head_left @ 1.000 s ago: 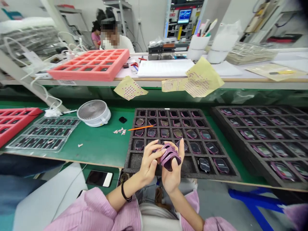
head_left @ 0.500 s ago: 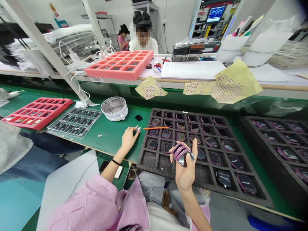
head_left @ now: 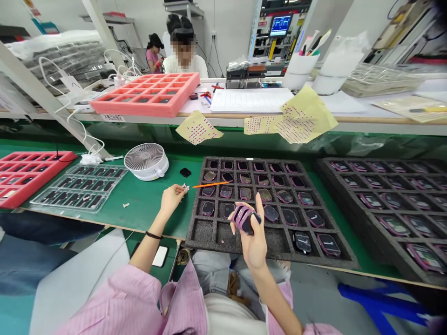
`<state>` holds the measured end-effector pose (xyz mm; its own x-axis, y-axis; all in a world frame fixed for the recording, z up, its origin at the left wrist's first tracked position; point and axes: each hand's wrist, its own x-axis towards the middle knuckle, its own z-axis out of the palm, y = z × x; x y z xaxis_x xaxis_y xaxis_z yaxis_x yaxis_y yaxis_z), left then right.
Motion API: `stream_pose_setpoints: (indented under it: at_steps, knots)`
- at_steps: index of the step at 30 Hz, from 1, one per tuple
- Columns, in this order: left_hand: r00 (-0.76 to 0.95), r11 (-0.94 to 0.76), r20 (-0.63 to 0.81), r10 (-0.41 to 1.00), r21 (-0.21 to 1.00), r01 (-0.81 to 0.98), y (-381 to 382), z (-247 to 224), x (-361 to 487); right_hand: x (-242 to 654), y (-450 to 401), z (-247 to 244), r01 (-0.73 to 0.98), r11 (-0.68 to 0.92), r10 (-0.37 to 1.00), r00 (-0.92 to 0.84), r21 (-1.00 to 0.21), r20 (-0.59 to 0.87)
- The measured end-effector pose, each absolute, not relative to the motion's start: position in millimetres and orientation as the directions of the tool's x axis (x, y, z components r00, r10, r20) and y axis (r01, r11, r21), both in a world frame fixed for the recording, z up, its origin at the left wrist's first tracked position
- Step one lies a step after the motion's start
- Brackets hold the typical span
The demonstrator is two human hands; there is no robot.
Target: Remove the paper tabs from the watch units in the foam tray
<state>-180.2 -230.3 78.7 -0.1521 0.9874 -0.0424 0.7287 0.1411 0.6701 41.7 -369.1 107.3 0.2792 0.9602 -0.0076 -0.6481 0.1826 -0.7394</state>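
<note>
Bright, even light; soft shade under the shelf; bluish glow from the monitor at upper right; pale reflections on device screens at lower right; left hand and right hand fairly clear; edges stretched, upper-right corner black; person at upper centre partly pixelated.

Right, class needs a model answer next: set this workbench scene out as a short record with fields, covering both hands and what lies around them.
Left hand: at the small white pieces; whether it grips one is unclear
Right hand: holding stacked purple frames above the dark foam tray
Orange stick: lying across the tray's left edge
White fan: on the green bench, left of the tray
Shelf: pink tray, yellow sheets at its edge
</note>
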Motion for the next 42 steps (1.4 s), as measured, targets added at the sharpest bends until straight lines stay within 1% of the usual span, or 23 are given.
stream_pose_setpoints:
  at_steps: [2, 3, 4, 5, 6, 7, 8, 9, 11, 14, 17, 19, 23, 26, 29, 31, 33, 35, 37, 39, 40, 42]
  knots:
    - [-0.067, 0.039, 0.003, 0.998, 0.796, 0.604, -244.5, 96.9, -173.2, 48.2, -365.4, 111.0, -0.721, 0.043, 0.983, 0.154, -0.691, -0.099]
    - [0.0, -0.06, 0.07, 0.998, 0.856, 0.513, -254.4, 108.2, -167.5, 51.6, -363.1, 112.7, -0.751, -0.05, 0.987, 0.064, -0.659, -0.148]
    - [0.081, -0.17, 0.149, 0.985, 0.887, 0.43, -265.2, 120.2, -160.5, 54.8, -360.9, 114.4, -0.769, -0.141, 0.982, -0.029, -0.623, -0.186]
    - [0.179, -0.281, 0.229, 0.957, 0.885, 0.372, -276.0, 132.4, -152.4, 57.6, -359.0, 115.9, -0.777, -0.219, 0.971, -0.116, -0.589, -0.209]
    - [0.286, -0.407, 0.321, 0.903, 0.854, 0.324, -285.7, 143.9, -143.7, 59.6, -357.7, 117.3, -0.779, -0.283, 0.957, -0.191, -0.56, -0.219]
    - [0.412, -0.536, 0.41, 0.814, 0.804, 0.257, -293.5, 154.1, -135.1, 60.9, -356.9, 118.6, -0.776, -0.331, 0.943, -0.251, -0.537, -0.218]
    - [0.535, -0.631, 0.466, 0.705, 0.757, 0.172, -298.9, 162.3, -127.0, 61.6, -356.8, 119.9, -0.773, -0.365, 0.931, -0.297, -0.519, -0.212]
    - [0.619, -0.695, 0.504, 0.603, 0.712, 0.097, -301.6, 168.3, -120.0, 61.6, -357.2, 121.0, -0.769, -0.393, 0.919, -0.335, -0.504, -0.206]
    - [0.703, -0.771, 0.555, 0.444, 0.637, -0.016, -300.9, 173.6, -109.9, 60.7, -358.9, 123.0, -0.761, -0.439, 0.898, -0.391, -0.478, -0.202]
    - [0.729, -0.833, 0.596, 0.337, 0.549, -0.064, -293.2, 171.4, -104.4, 59.0, -361.1, 124.0, -0.755, -0.459, 0.887, -0.421, -0.468, -0.191]
    - [0.77, -0.852, 0.568, 0.29, 0.519, -0.062, -288.4, 168.5, -105.7, 58.4, -361.3, 121.9, -0.743, -0.449, 0.89, -0.419, -0.496, -0.178]
    - [0.806, -0.841, 0.518, 0.286, 0.539, -0.048, -287.4, 168.6, -107.5, 58.4, -360.7, 119.2, -0.729, -0.446, 0.89, -0.424, -0.519, -0.17]
    - [0.88, -0.752, 0.384, 0.28, 0.657, -0.048, -286.0, 169.7, -109.8, 58.5, -360.6, 113.8, -0.687, -0.493, 0.853, -0.502, -0.534, -0.141]
    - [0.901, -0.654, 0.334, 0.276, 0.752, -0.079, -285.3, 169.2, -110.8, 58.1, -363.6, 110.9, -0.661, -0.485, 0.852, -0.504, -0.572, -0.14]
    - [0.909, -0.59, 0.247, 0.337, 0.807, -0.001, -285.8, 167.1, -113.4, 55.1, -369.0, 108.1, -0.608, -0.461, 0.862, -0.481, -0.647, -0.162]
    - [0.918, -0.574, 0.168, 0.36, 0.815, 0.076, -286.9, 163.8, -116.8, 50.4, -372.8, 105.6, -0.552, -0.467, 0.848, -0.502, -0.691, -0.173]
    - [0.922, -0.568, 0.118, 0.368, 0.814, 0.122, -288.4, 158.2, -121.9, 43.4, -375.6, 102.3, -0.518, -0.476, 0.836, -0.517, -0.711, -0.184]
    - [0.916, -0.56, 0.107, 0.387, 0.816, 0.142, -289.0, 150.9, -129.0, 35.3, -376.9, 99.1, -0.514, -0.491, 0.83, -0.52, -0.704, -0.199]
    - [0.894, -0.547, 0.117, 0.432, 0.822, 0.157, -286.0, 142.6, -138.4, 28.0, -376.7, 97.3, -0.539, -0.506, 0.829, -0.519, -0.674, -0.207]
    - [0.825, -0.538, 0.147, 0.546, 0.816, 0.211, -276.9, 133.5, -150.3, 23.8, -375.2, 97.8, -0.577, -0.508, 0.835, -0.513, -0.639, -0.201]
    - [0.755, -0.53, 0.16, 0.636, 0.802, 0.276, -270.0, 128.2, -157.1, 23.5, -374.1, 98.9, -0.596, -0.499, 0.844, -0.5, -0.629, -0.195]
    - [0.544, -0.473, 0.176, 0.821, 0.743, 0.473, -253.1, 115.6, -171.1, 26.1, -371.4, 101.6, -0.616, -0.466, 0.866, -0.463, -0.635, -0.187]
